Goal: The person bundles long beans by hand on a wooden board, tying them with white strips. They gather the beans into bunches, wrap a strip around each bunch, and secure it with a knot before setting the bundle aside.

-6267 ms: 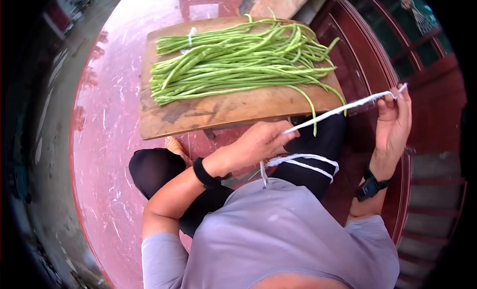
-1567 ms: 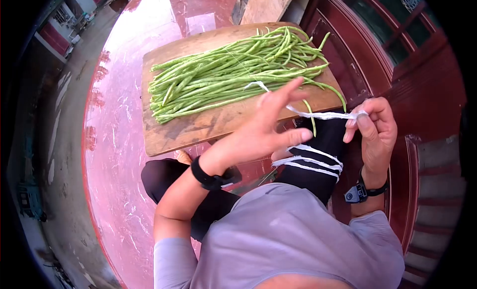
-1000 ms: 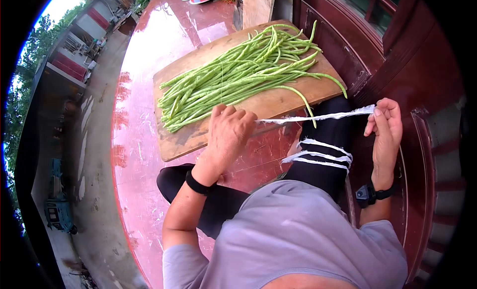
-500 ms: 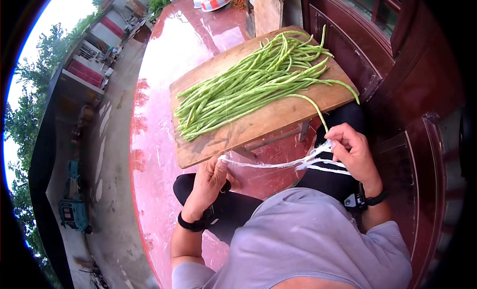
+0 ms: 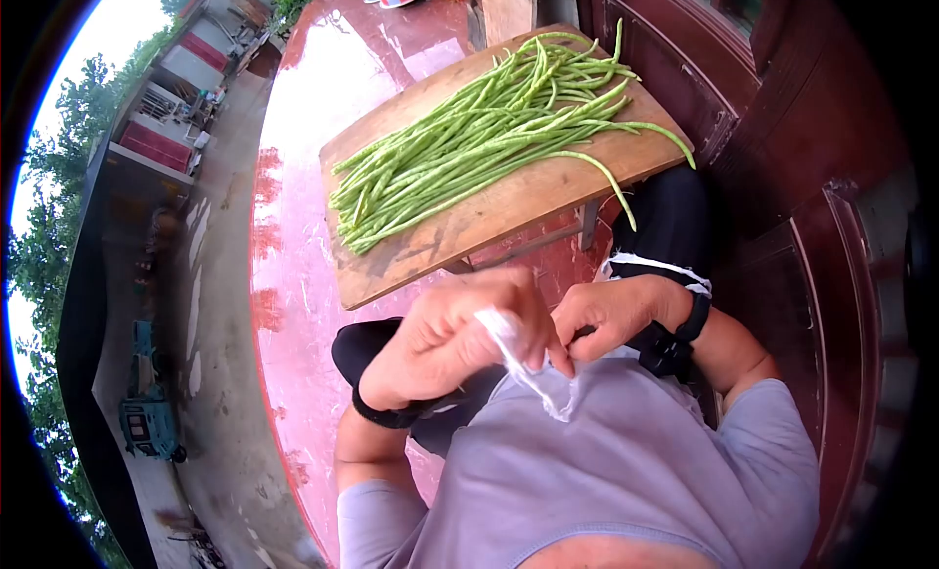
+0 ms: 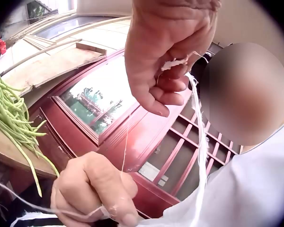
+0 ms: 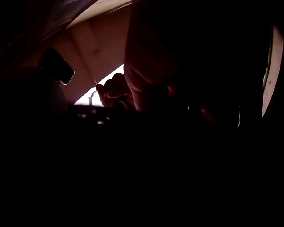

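My left hand (image 5: 460, 334) is raised in front of the shirt, fingers curled around a frayed white cloth strip (image 5: 511, 344) whose loop hangs below it. Close beside it is my right hand (image 5: 611, 315), its fingers bent. The left wrist view shows the right hand pinching a white strand, with a thin thread (image 6: 126, 144) running up towards the left hand. More white strips (image 5: 660, 266) lie across the right thigh. Long green beans (image 5: 489, 143) are spread on a small wooden table (image 5: 421, 264) ahead of the hands. The right wrist view is mostly dark.
Dark red door panels (image 5: 773, 168) stand close on the right. A wooden board (image 5: 507, 11) leans behind the table. The red floor (image 5: 303, 227) extends left to a grey concrete yard (image 5: 215, 305). One bean hangs over the table's front edge.
Half a second ago the hands were apart with the strip stretched between them; now they are together near the chest. The white tie around some beans, seen earliest, no longer shows.
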`<state>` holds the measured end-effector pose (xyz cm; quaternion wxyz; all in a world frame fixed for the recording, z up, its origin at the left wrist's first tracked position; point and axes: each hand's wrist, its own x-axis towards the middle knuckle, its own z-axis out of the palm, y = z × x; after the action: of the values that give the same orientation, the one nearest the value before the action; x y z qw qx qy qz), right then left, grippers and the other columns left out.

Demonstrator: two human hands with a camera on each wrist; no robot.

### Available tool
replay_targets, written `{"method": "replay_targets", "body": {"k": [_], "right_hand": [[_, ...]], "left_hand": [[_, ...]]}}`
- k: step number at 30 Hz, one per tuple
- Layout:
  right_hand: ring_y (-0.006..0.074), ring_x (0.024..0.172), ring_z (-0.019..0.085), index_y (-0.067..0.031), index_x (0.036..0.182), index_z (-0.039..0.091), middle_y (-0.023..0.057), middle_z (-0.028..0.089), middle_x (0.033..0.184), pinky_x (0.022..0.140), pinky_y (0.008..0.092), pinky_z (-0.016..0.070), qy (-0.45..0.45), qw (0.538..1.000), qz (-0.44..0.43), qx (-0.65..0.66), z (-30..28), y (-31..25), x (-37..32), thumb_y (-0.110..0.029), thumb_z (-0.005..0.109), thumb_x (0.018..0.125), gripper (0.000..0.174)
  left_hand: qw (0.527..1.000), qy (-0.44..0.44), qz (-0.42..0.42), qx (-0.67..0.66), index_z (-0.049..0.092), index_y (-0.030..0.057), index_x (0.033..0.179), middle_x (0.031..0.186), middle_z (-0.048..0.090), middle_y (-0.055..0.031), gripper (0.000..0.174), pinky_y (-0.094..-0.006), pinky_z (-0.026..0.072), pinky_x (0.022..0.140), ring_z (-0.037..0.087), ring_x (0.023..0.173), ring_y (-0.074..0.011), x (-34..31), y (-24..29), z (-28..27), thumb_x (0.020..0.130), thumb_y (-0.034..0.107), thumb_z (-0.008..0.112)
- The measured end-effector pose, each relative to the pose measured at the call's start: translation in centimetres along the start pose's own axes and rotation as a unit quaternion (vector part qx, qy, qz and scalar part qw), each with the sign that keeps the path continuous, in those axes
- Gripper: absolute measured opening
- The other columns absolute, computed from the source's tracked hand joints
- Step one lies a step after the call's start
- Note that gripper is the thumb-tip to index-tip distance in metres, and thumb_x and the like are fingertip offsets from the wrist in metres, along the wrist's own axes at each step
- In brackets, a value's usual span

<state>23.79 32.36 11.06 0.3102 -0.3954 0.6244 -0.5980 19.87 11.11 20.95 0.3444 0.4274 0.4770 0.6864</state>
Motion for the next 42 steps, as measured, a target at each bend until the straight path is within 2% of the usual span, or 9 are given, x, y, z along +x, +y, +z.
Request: {"method": "replay_targets", "body": {"k": [7, 14, 19, 21, 26, 29, 35, 41, 42], "right_hand": [[0.0088, 0.066, 0.052, -0.0008, 0.071, 0.059, 0.0011, 0.058, 0.069, 0.06, 0.0241, 0.0409, 0.302, 0.952, 0.035, 0.024, -2.2, -2.2, -11.8, -0.004, 0.049, 0.075, 0.01], [0.0346, 0.075, 0.06, -0.0001, 0.08, 0.055, 0.015, 0.061, 0.077, 0.068, 0.0438, 0.0465, 0.522, 0.607, 0.392, -0.453, 1.1, -7.2, -16.3, -0.01, 0.051, 0.086, 0.012], [0.0405, 0.083, 0.063, -0.0006, 0.085, 0.059, 0.0204, 0.064, 0.083, 0.074, 0.0499, 0.0491, 0.444, 0.518, 0.542, -0.49, 3.0, -2.8, -19.5, -0.01, 0.051, 0.09, 0.013], [0.0408, 0.084, 0.065, -0.0017, 0.083, 0.06, 0.0205, 0.065, 0.081, 0.075, 0.0496, 0.0506, 0.381, 0.52, 0.603, -0.47, 3.6, 0.0, -20.9, -0.008, 0.053, 0.088, 0.011], [0.0362, 0.098, 0.063, -0.0106, 0.136, 0.048, 0.0194, 0.061, 0.108, 0.083, 0.0453, 0.049, 0.425, 0.579, 0.556, -0.418, 5.1, 0.6, -20.3, 0.0, 0.064, 0.078, 0.06], [0.0354, 0.095, 0.062, -0.0097, 0.13, 0.053, 0.017, 0.062, 0.103, 0.082, 0.0436, 0.0479, 0.417, 0.62, 0.498, -0.441, 5.2, -0.9, -19.1, -0.002, 0.066, 0.077, 0.055], [0.0316, 0.067, 0.061, -0.0029, 0.08, 0.057, 0.011, 0.06, 0.07, 0.06, 0.0416, 0.0439, 0.515, 0.544, 0.434, -0.5, 3.4, -5.1, -14.1, -0.015, 0.067, 0.086, 0.017], [0.0289, 0.07, 0.061, -0.0076, 0.103, 0.062, 0.0088, 0.059, 0.081, 0.062, 0.0387, 0.0459, 0.493, 0.618, 0.375, -0.485, 2.2, -4.9, -10.5, -0.012, 0.068, 0.085, 0.019], [0.0289, 0.071, 0.061, -0.0075, 0.102, 0.063, 0.0088, 0.059, 0.08, 0.062, 0.0385, 0.0461, 0.482, 0.623, 0.372, -0.491, 2.0, -4.8, -10.3, -0.012, 0.068, 0.085, 0.019]], "left_hand": [[0.991, 0.11, 0.008, -0.069, 0.05, 0.0047, 0.078, 0.077, 0.057, -0.0104, 0.041, -0.0365, 0.0525, 0.074, 0.061, 0.07, -0.0224, 1.1, -2.1, -5.5, 0.103, 0.037, 0.046], [0.968, 0.021, -0.242, 0.06, 0.069, 0.0034, 0.112, 0.087, 0.07, -0.0012, 0.036, -0.0175, 0.0352, 0.06, 0.058, 0.073, -0.0019, 4.0, -10.0, -6.1, 0.103, 0.032, 0.05], [0.96, 0.012, -0.28, -0.018, 0.062, -0.0014, 0.123, 0.098, 0.069, -0.0046, 0.036, -0.0261, 0.0493, 0.083, 0.063, 0.087, -0.012, 6.1, -21.2, -4.0, 0.103, 0.026, 0.051], [0.963, -0.011, -0.266, 0.042, 0.056, -0.0032, 0.13, 0.116, 0.065, -0.0081, 0.036, -0.0274, 0.0491, 0.089, 0.061, 0.099, -0.014, 5.8, -25.0, -4.0, 0.101, 0.017, 0.054], [0.962, 0.091, -0.242, 0.085, 0.051, -0.0036, 0.135, 0.129, 0.059, -0.0124, 0.044, -0.0304, 0.0492, 0.091, 0.06, 0.109, -0.0182, 4.0, -28.2, -3.8, 0.095, 0.011, 0.062], [0.903, 0.011, -0.207, 0.376, 0.052, -0.0014, 0.134, 0.129, 0.06, -0.0122, 0.044, -0.031, 0.049, 0.092, 0.06, 0.112, -0.0199, 3.1, -24.4, -5.4, 0.094, 0.012, 0.063], [0.927, 0.091, -0.301, 0.206, 0.052, 0.0029, 0.135, 0.124, 0.063, -0.0131, 0.044, -0.0327, 0.0503, 0.089, 0.062, 0.107, -0.0231, -0.2, -13.5, -6.8, 0.094, 0.019, 0.062], [0.786, 0.156, -0.344, 0.49, 0.054, 0.0077, 0.133, 0.099, 0.07, -0.0149, 0.043, -0.0398, 0.0549, 0.06, 0.067, 0.062, -0.0232, -3.7, -10.7, -9.7, 0.091, 0.012, 0.063], [0.837, 0.187, -0.316, 0.405, 0.056, 0.0084, 0.132, 0.097, 0.07, -0.0133, 0.041, -0.0418, 0.0542, 0.057, 0.064, 0.054, -0.0227, -4.3, -10.5, -10.2, 0.091, 0.012, 0.062]]}}
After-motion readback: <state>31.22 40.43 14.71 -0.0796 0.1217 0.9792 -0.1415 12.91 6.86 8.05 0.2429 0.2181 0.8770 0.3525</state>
